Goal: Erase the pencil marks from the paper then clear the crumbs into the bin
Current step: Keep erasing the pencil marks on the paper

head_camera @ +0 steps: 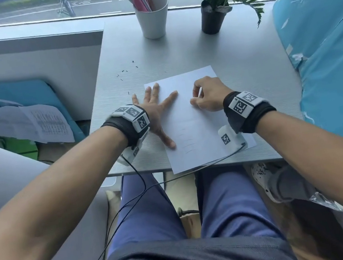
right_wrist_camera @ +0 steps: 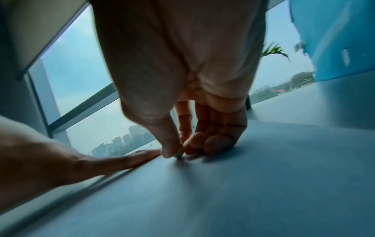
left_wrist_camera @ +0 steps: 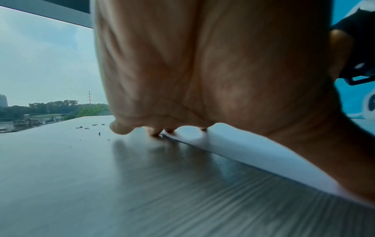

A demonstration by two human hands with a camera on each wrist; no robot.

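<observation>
A white sheet of paper [head_camera: 196,126] lies near the front of the grey table [head_camera: 243,52]. Faint pencil marks [head_camera: 187,143] show on its near half. My left hand [head_camera: 158,109] lies flat with spread fingers, pressing the sheet's left edge; the left wrist view shows its fingertips [left_wrist_camera: 156,132] on the paper's edge [left_wrist_camera: 243,152]. My right hand [head_camera: 195,99] is on the sheet's far half and pinches a small pale eraser [right_wrist_camera: 179,154] between thumb and fingers, its tip against the paper [right_wrist_camera: 243,192]. Dark eraser crumbs [head_camera: 124,72] lie scattered on the table beyond the left hand, also seen as specks [left_wrist_camera: 87,127].
A white cup of pens [head_camera: 152,15] and a potted plant [head_camera: 213,15] stand at the table's far edge by the window. A blue covered object [head_camera: 326,40] borders the right side. Loose papers [head_camera: 31,124] lie left of the table. A cable [head_camera: 215,162] crosses the front edge.
</observation>
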